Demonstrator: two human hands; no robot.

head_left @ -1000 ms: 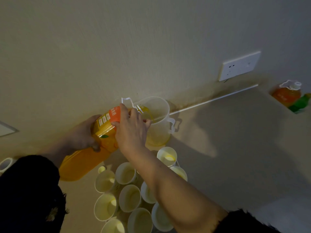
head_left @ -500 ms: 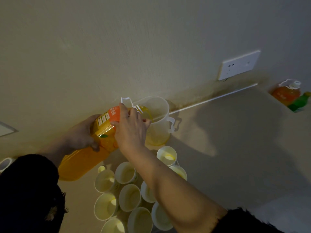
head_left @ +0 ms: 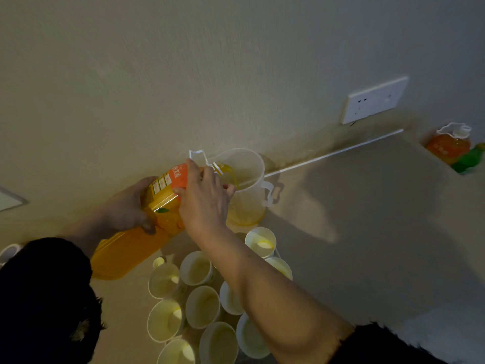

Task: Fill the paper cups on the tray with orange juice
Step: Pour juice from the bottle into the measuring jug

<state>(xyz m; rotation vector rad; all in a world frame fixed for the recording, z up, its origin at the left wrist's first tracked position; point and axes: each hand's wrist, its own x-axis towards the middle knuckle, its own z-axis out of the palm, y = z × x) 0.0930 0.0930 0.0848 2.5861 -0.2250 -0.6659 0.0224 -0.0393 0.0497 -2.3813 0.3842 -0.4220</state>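
The paper cups [head_left: 202, 306] cluster toward the near edge of the counter [head_left: 367, 232], and they look light and easily toppled. Beyond them, the left hand [head_left: 128, 206] wraps the middle of the juice bottle [head_left: 131, 248], probably heavy and slick. The right hand [head_left: 204, 203] clasps its shoulder, the bottle tipped into the jug [head_left: 246, 185] by the wall [head_left: 236, 74].

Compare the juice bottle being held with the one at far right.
The held bottle is tilted, neck over the clear pitcher, pouring; the far bottle stands upright. The left hand and right hand grip the held bottle; no hand is on the far bottle. The far bottle is capped; the held bottle is open. Both hold orange liquid.
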